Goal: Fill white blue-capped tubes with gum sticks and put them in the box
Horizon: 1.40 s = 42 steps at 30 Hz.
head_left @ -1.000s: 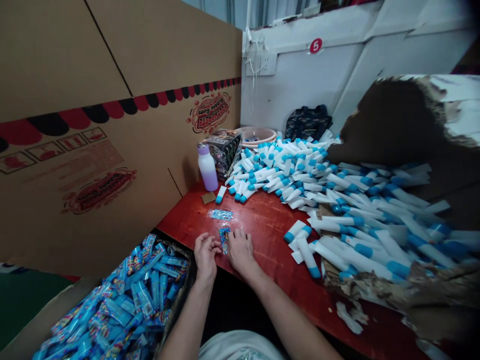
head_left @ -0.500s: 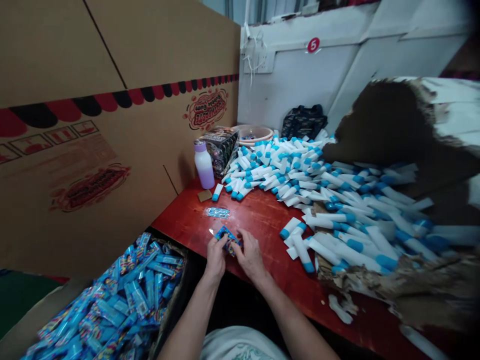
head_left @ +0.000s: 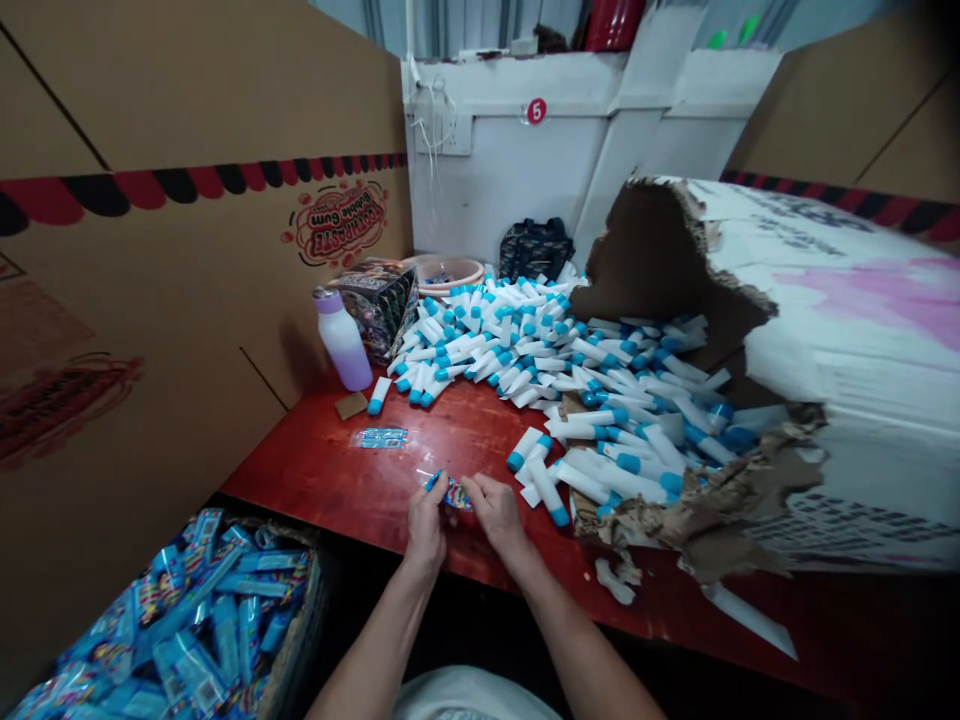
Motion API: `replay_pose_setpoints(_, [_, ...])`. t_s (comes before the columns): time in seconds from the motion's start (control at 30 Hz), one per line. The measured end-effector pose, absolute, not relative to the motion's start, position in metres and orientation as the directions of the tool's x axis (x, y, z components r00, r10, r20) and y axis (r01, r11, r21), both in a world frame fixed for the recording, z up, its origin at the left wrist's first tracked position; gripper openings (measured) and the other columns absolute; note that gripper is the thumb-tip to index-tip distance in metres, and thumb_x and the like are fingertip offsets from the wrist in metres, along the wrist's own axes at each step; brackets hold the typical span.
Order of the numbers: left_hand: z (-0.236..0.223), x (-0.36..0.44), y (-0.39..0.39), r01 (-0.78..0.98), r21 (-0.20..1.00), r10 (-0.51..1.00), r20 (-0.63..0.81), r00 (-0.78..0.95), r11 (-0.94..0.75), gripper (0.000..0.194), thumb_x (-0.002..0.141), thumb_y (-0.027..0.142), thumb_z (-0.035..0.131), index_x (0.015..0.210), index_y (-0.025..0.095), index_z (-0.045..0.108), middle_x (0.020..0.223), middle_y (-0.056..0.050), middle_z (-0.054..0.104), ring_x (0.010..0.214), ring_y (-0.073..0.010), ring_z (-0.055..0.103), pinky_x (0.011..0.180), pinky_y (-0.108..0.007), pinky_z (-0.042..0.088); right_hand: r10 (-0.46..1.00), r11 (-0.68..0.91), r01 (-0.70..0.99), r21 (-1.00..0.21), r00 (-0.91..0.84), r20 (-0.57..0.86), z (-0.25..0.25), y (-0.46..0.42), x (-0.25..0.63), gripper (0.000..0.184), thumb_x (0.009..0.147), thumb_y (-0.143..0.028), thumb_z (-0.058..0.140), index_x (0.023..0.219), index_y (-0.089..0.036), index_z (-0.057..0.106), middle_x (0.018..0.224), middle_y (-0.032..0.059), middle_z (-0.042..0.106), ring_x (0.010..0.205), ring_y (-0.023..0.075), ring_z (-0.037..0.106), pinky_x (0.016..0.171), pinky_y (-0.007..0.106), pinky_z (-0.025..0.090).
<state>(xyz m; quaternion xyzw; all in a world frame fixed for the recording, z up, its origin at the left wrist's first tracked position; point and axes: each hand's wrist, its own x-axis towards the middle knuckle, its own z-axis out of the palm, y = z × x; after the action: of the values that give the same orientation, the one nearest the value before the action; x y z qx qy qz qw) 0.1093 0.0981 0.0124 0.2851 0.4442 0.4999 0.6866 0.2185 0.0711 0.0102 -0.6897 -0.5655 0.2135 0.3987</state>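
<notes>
My left hand (head_left: 426, 522) and my right hand (head_left: 493, 512) are close together over the near edge of the red table (head_left: 315, 470). Both pinch a small blue printed wrapper (head_left: 450, 490) between their fingertips. Another flat blue wrapper (head_left: 381, 437) lies on the table to the left of my hands. A big heap of white tubes with blue caps (head_left: 540, 350) spreads across the table behind and to the right of my hands. The nearest tubes (head_left: 541, 475) lie just right of my right hand.
A box of blue wrapped packs (head_left: 187, 620) stands low at the left. A lilac bottle (head_left: 342, 338), a dark printed box (head_left: 379, 300), a pink bowl (head_left: 450, 270) and a dark bag (head_left: 536, 248) sit at the back. A torn carton (head_left: 825, 330) spills tubes at right. Tall cardboard (head_left: 150, 250) walls the left.
My hands have closed on the blue wrapper and lifted it off the table. My head turned right, so the torn carton shows more and the box of packs less.
</notes>
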Motion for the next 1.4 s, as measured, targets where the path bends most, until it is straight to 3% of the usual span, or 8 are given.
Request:
replay_pose_setpoints(0.17, [0.014,0.118,0.103,-0.519,0.734,0.893,-0.42,0.16,0.438,0.041,0.059,0.048,0.076,0.058,0.018,0.05,0.039,0.007,0.042,0.03,-0.0083,0.038,0.031,-0.021,0.028,0.939,-0.186,0.968,-0.169,0.226,0.26,0.037,0.083,0.267,0.018,0.084,-0.013,0.048,0.094,-0.017,0.062,0.102,0.0132,0.061,0.096,0.0253,0.051,0.085,0.039,0.031])
replay_pose_setpoints(0.3, [0.012,0.116,0.108,-0.575,0.649,0.861,-0.449,0.24,0.498,0.04,0.06,0.049,0.075,0.06,0.018,0.05,0.039,0.006,0.044,0.029,-0.0094,0.04,0.033,-0.023,0.03,0.972,-0.2,0.979,0.028,0.195,0.133,0.034,0.094,0.292,0.023,0.083,-0.01,0.047,0.097,-0.015,0.064,0.104,0.0164,0.06,0.1,0.0294,0.05,0.088,0.046,0.026])
replay_pose_setpoints(0.5, [0.009,0.101,0.114,-0.628,0.56,0.816,-0.531,0.228,0.541,0.033,0.069,0.046,0.069,0.065,0.017,0.054,0.042,0.003,0.05,0.035,-0.0121,0.046,0.037,-0.025,0.035,0.983,-0.126,0.992,-0.007,0.126,0.137,0.028,0.1,0.283,0.017,0.081,-0.014,0.052,0.094,-0.017,0.063,0.097,0.0126,0.063,0.096,0.0267,0.052,0.094,0.046,0.024])
replay_pose_setpoints(0.7, [0.011,0.077,0.119,-0.72,0.544,0.861,-0.486,0.149,0.431,0.033,0.07,0.045,0.07,0.067,0.018,0.052,0.043,0.004,0.049,0.037,-0.011,0.045,0.04,-0.024,0.036,0.985,0.132,0.809,-0.573,-0.041,0.17,0.049,0.091,0.243,0.021,0.09,-0.032,0.048,0.104,-0.02,0.058,0.09,0.0026,0.063,0.081,0.0176,0.057,0.074,0.026,0.041])
replay_pose_setpoints(0.77, [0.011,0.071,0.12,-0.735,0.545,0.872,-0.474,0.126,0.403,0.034,0.069,0.045,0.071,0.067,0.017,0.053,0.044,0.004,0.05,0.038,-0.011,0.045,0.041,-0.025,0.036,0.969,0.217,0.747,-0.629,-0.087,0.231,0.055,0.084,0.228,0.027,0.09,-0.035,0.049,0.113,-0.021,0.057,0.094,0.0033,0.061,0.085,0.0179,0.057,0.076,0.026,0.043])
replay_pose_setpoints(0.87, [0.013,0.065,0.12,-0.755,0.547,0.884,-0.458,0.09,0.36,0.033,0.068,0.044,0.073,0.069,0.017,0.053,0.048,0.004,0.052,0.04,-0.0102,0.045,0.042,-0.024,0.036,0.955,0.269,0.79,-0.55,-0.143,0.261,0.061,0.073,0.212,0.034,0.09,-0.034,0.05,0.122,-0.023,0.055,0.096,0.0051,0.058,0.09,0.0199,0.055,0.079,0.027,0.043])
replay_pose_setpoints(1.17, [0.022,0.064,0.115,-0.718,0.63,0.921,-0.389,0.038,0.296,0.035,0.064,0.044,0.075,0.069,0.016,0.054,0.049,0.004,0.053,0.039,-0.0101,0.046,0.04,-0.024,0.037,0.943,0.204,0.974,-0.095,-0.169,0.287,0.071,0.056,0.199,0.041,0.091,-0.027,0.048,0.132,-0.025,0.05,0.093,0.0076,0.056,0.085,0.022,0.048,0.072,0.032,0.032])
replay_pose_setpoints(1.4, [0.028,0.066,0.11,-0.627,0.738,0.947,-0.322,-0.002,0.249,0.037,0.064,0.047,0.074,0.069,0.015,0.056,0.052,0.002,0.056,0.04,-0.0117,0.05,0.04,-0.025,0.041,0.939,0.169,0.985,-0.034,-0.15,0.311,0.072,0.047,0.196,0.039,0.09,-0.023,0.05,0.129,-0.023,0.052,0.092,0.0079,0.056,0.084,0.0227,0.046,0.07,0.034,0.028])
